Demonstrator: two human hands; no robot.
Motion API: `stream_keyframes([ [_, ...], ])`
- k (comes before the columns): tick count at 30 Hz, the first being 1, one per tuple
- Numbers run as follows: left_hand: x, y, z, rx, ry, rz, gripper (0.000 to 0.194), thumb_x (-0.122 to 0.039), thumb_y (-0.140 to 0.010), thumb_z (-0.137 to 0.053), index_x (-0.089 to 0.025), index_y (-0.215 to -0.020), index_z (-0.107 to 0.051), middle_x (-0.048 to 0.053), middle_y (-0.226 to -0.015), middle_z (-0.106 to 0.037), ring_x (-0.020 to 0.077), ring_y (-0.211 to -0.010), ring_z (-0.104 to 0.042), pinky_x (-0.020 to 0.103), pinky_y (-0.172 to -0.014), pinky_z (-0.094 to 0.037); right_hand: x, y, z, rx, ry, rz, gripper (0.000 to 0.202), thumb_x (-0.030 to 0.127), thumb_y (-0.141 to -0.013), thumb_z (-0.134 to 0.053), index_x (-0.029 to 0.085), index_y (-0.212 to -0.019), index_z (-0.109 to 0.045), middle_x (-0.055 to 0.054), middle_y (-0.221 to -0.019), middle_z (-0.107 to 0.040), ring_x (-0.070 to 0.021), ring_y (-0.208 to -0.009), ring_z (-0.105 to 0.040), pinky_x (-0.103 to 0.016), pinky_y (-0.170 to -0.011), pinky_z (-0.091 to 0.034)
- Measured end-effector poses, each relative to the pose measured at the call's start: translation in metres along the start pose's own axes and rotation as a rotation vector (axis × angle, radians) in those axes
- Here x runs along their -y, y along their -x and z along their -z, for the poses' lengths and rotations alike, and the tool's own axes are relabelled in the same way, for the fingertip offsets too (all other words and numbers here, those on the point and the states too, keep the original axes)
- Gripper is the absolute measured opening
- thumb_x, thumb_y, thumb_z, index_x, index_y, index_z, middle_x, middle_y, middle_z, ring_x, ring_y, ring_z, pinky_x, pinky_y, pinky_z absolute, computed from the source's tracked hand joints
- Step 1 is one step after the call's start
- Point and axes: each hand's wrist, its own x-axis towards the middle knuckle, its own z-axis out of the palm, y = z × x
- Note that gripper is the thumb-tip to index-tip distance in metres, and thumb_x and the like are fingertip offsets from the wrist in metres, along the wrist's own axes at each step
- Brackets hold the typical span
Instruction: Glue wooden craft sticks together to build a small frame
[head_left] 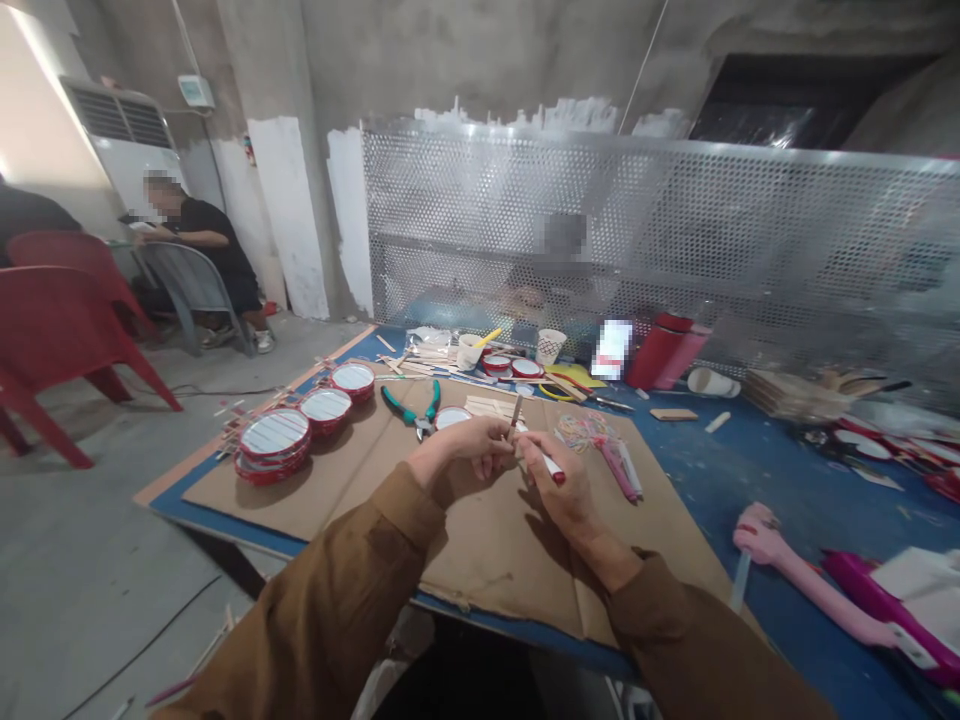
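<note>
Over the cardboard sheet (pixel 480 560), my two hands are close together. My left hand (pixel 476 445) has its fingers closed on a thin stick (pixel 517 410) that points upward. A white marker pen with a red end (pixel 553 466) is in the closed fingers of my right hand (pixel 566 490), its other end hidden near the stick. Just behind my left hand lie teal-handled pliers (pixel 412 408), a round red-rimmed piece (pixel 452 417) and several flat wooden sticks (pixel 499 407). To the right of my hands are coloured rubber bands (pixel 585 432) and a pink utility knife (pixel 620 468).
Stacked red-rimmed discs (pixel 275 440) stand on the left of the cardboard. Paper cups (pixel 550 346), a lit phone (pixel 612 349) and a red bottle (pixel 658 352) line the back. A pink glue gun (pixel 810 580) lies right. A perforated metal screen (pixel 465 200) rises behind.
</note>
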Motion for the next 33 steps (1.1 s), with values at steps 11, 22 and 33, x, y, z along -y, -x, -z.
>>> stream_keyframes([
  [11,-0.0048,0.0033,-0.0008,-0.017,-0.01,-0.009,0.018,-0.031,-0.086,-0.055,-0.014,-0.09,-0.051,-0.002,-0.057,-0.057,0.0099,-0.041,-0.054,0.021,-0.047,-0.046,0.0053,-0.0014,0.0018,0.027,-0.013,-0.005,0.026,0.039,-0.09,-0.047,0.021,-0.086,-0.066,-0.004,-0.076,-0.068,-0.0192,-0.072,-0.063,-0.03,-0.069,-0.05],
  [22,-0.0051,0.0014,-0.0008,-0.002,-0.039,0.019,0.009,-0.023,-0.088,-0.049,-0.014,-0.09,-0.05,-0.004,-0.057,-0.055,0.0102,-0.041,-0.055,0.022,-0.046,-0.047,0.0039,-0.0012,0.0021,0.006,-0.002,0.019,0.028,0.038,-0.092,-0.046,0.02,-0.085,-0.066,-0.003,-0.071,-0.066,-0.0183,-0.07,-0.062,-0.028,-0.066,-0.049],
  [33,-0.0037,0.0011,-0.0009,0.007,-0.016,0.007,0.016,-0.031,-0.088,-0.053,-0.016,-0.088,-0.05,-0.005,-0.057,-0.055,0.0092,-0.041,-0.055,0.02,-0.045,-0.046,0.0027,0.0002,0.002,-0.001,0.007,-0.023,0.03,0.042,-0.092,-0.045,0.021,-0.087,-0.066,-0.001,-0.061,-0.061,-0.0179,-0.062,-0.06,-0.028,-0.059,-0.047],
])
